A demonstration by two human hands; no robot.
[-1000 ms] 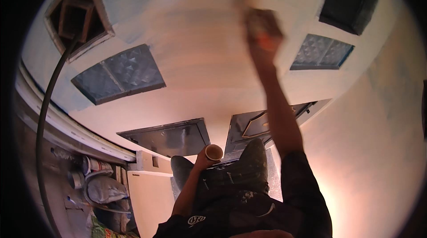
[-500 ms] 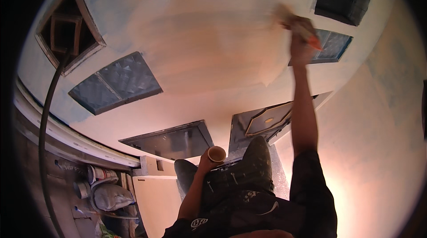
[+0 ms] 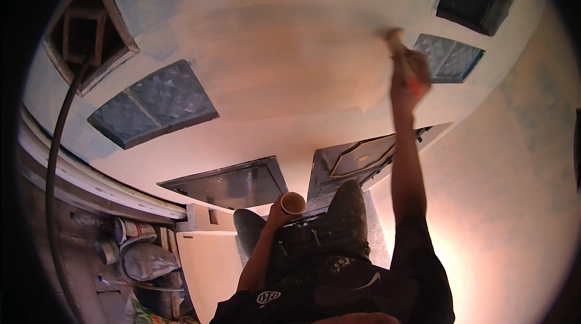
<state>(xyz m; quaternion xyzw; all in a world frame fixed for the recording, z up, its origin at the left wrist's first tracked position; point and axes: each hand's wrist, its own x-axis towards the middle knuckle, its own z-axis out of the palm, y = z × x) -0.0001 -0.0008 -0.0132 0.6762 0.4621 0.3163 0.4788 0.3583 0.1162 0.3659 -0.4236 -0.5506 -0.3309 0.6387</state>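
My right arm reaches up and my right hand is wrapped round a paintbrush, an orange patch showing by its handle. The bristles are blurred and lie at or close to the wall, which is streaked cream and pale blue. Low at my lap, my left hand holds a small round cup with its open mouth toward me. What is inside the cup cannot be made out clearly.
Grey patterned panes sit in the wall at left, others beside my right hand. A dark cable hangs from a wood-framed opening. Dark doors stand ahead of my knees. Buckets and bags lie lower left.
My right hand and the paintbrush have come down slightly along the wall, and the brush is turned more upright. My left hand still holds the cup in nearly the same place.
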